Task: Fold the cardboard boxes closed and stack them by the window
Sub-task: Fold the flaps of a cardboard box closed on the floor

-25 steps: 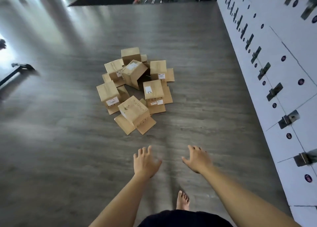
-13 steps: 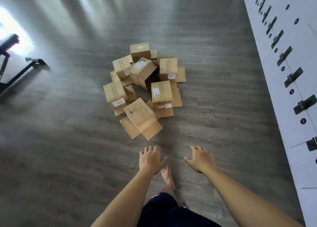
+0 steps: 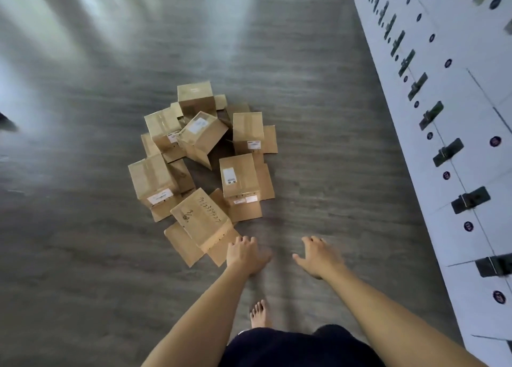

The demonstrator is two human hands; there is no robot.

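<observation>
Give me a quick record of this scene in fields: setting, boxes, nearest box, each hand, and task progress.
setting: grey wood-look floor, white locker wall on the right
boxes: pile of cardboard boxes on the floor, flaps splayed out
nearest box: box with handwritten numbers, tilted
left hand: open, reaching toward the nearest box, holding nothing
right hand: open, over bare floor
progress: nothing stacked yet; no window in view

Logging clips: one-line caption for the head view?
Both open hands, left hand and right hand, reach toward cardboard boxes heaped on the floor.
</observation>
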